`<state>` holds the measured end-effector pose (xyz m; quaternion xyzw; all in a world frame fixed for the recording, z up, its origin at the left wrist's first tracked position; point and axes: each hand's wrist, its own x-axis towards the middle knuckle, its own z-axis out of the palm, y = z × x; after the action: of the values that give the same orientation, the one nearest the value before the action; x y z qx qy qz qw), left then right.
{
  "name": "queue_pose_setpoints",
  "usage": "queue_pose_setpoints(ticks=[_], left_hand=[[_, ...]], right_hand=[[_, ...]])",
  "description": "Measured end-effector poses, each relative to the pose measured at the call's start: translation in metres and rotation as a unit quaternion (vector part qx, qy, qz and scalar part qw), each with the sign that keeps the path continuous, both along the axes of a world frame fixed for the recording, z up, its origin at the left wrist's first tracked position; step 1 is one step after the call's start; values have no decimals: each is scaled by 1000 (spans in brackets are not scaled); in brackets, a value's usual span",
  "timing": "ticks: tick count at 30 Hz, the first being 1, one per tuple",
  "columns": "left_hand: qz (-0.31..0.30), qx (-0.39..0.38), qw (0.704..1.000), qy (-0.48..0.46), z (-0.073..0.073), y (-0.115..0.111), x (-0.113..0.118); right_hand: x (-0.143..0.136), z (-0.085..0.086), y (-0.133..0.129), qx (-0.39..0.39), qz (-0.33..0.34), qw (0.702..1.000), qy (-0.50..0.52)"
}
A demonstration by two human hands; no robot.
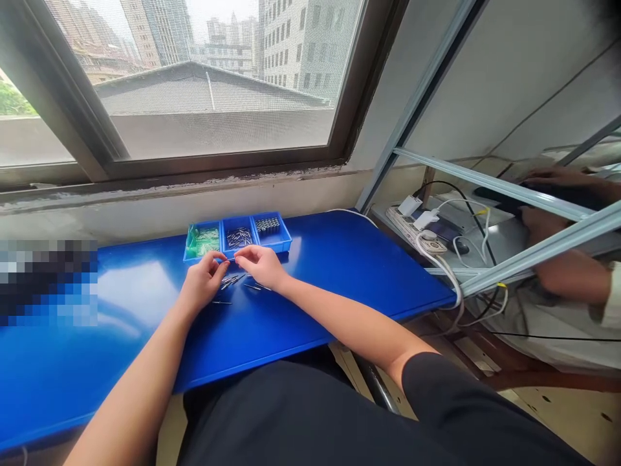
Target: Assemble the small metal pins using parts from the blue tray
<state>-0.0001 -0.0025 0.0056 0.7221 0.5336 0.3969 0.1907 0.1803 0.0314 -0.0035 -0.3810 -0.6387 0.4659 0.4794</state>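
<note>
Left hand (pixel 202 279) and right hand (pixel 262 264) both pinched one slim rod (pixel 231 260), axis 9-to-3 o'clock; blue bins (pixel 280 246) sat at 12.

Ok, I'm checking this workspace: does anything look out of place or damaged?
Thin silvery metal rods lie loose on the glossy blue table, perhaps deliberately, while similar pieces sit in the blue plastic tray. White paint below the brown window frame looks ragged and flaking.
</note>
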Motion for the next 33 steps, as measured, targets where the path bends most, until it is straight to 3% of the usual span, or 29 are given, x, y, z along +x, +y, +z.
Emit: queue_pose_setpoints(ticks=[8, 33], left_hand=[[0, 17, 999, 34, 1, 3, -3], [-6, -12, 1000, 17, 1, 0, 0]], right_hand=[[0, 1, -2, 16, 1, 1000, -12], [0, 0, 0, 2, -2, 1000, -5]])
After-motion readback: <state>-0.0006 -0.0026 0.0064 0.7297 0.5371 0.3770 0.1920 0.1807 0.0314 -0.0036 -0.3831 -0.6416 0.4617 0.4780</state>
